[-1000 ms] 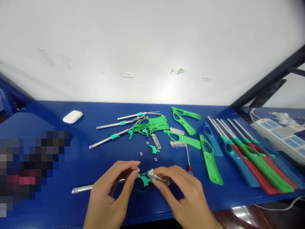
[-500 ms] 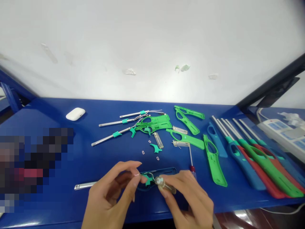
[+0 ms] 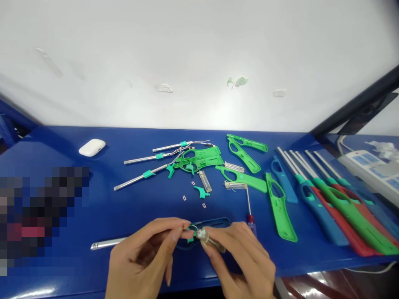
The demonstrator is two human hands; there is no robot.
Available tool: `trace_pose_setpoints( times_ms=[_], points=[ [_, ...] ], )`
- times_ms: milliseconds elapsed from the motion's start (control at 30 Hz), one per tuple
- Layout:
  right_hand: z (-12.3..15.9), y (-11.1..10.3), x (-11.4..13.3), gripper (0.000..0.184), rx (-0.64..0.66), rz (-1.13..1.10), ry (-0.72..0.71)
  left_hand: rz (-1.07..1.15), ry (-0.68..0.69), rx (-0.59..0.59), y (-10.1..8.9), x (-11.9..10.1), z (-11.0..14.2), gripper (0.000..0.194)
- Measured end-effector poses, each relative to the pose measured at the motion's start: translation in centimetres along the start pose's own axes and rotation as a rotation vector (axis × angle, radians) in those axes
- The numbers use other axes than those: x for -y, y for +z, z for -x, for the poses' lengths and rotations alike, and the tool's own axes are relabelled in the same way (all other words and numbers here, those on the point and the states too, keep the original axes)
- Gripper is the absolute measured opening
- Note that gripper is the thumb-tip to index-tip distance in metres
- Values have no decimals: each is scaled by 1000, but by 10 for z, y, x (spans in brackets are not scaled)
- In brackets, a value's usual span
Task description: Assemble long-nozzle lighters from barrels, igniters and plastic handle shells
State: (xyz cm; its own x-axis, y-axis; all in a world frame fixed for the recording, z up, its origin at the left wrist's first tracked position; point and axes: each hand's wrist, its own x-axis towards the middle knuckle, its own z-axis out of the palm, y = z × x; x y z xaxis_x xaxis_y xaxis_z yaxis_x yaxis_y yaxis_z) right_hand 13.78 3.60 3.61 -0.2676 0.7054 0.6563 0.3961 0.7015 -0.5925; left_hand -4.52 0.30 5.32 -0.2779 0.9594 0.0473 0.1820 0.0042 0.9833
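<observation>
My right hand [image 3: 241, 259] grips a clear lighter fuel tank [image 3: 215, 244] with a whitish end piece, tilted toward my left hand. Thumb and forefinger of my left hand [image 3: 149, 253] are pinched close to that end; thin wire shows there, but what the fingertips hold is too small to make out. Beneath both hands lies a blue lighter shell half [image 3: 215, 224] with a green trigger [image 3: 190, 240] at it. A metal lighter tube [image 3: 107, 243] sticks out left of my left hand.
Green shell halves [image 3: 199, 160], metal tubes with wires [image 3: 140, 178], a loose green trigger [image 3: 202, 192] and small clips lie beyond my hands. A screwdriver [image 3: 251, 220] is at the right. Assembled lighters [image 3: 330, 207], a power strip [image 3: 364, 164] and a white case [image 3: 92, 147] lie farther out.
My left fingertips have moved closer to the top end of the fuel tank. The tank has shifted slightly left in my right hand, and the camera view has shifted a little.
</observation>
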Motion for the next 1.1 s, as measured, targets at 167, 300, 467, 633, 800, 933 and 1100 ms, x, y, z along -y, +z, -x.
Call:
trace_pose_setpoints(
  times_ms=[167, 300, 467, 633, 800, 933, 1100],
  points=[
    [4, 1, -3, 24, 19, 4, 5, -101, 159, 19, 0, 2, 0, 22],
    [4, 2, -3, 28, 30, -16, 14, -319, 293, -29, -1, 5, 1, 22],
    [4, 3, -1, 31, 21, -11, 3, -473, 446, -155, 1, 7, 1, 10],
    [5, 3, -1, 30, 30, -5, 13, -491, 530, -68, -3, 7, 0, 19],
    [5, 3, 0, 31, 48, -6, 26, -496, 512, 4, -7, 9, -2, 22],
    [5, 3, 1, 31, 65, -26, 38, -502, 563, -31, -3, 9, -1, 21],
    [5, 2, 2, 29, 73, -31, 35, -537, 486, -97, 5, 6, 3, 16]
  ],
)
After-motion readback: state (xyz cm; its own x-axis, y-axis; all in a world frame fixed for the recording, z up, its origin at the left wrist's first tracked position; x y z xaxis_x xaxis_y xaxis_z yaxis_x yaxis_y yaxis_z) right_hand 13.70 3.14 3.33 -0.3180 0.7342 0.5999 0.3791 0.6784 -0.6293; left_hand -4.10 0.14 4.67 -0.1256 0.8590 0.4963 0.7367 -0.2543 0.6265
